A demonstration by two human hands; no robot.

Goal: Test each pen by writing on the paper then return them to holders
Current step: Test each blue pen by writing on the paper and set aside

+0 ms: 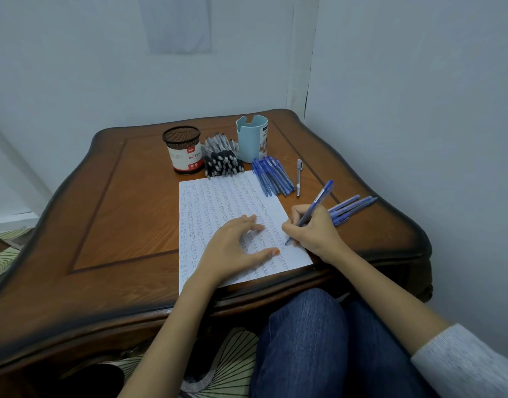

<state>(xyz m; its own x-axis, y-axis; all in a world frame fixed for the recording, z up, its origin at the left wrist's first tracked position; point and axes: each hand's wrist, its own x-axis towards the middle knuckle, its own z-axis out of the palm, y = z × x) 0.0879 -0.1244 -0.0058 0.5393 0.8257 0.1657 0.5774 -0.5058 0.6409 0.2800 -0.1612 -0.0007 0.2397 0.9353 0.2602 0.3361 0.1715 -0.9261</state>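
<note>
- Well beyond the left hand (232, 245), toward the far side of the table (117, 196), stands the black mesh holder (181, 150). No pen shows above its rim. Just right of it lies a heap of black pens (222, 159), reaching the far edge of the paper (212, 202).
- The left hand lies flat on the paper, fingers straight and spread, thumb out. It presses the sheet down and grips nothing. Rows of small marks cover nearly the whole sheet.
- Beyond the gap between the two hands stands the pale blue holder (252, 137), also with no pen showing. In front of it lies a fan of blue pens (272, 176), with a single grey pen (298, 176) just beside them.
- The right hand (313, 231) is curled round a blue pen (318, 201) in a writing grip. The tip is down on the paper near its right edge, close to the left thumb.
- Just past the right hand, to its right, a few more blue pens (351, 209) lie together on the table.
- The step in hand looks like the writing test of this blue pen. The next move would call for lifting the tip, then reaching over the fan to a holder without scattering the pens. With both holders apparently empty, much of the task seems left.
</note>
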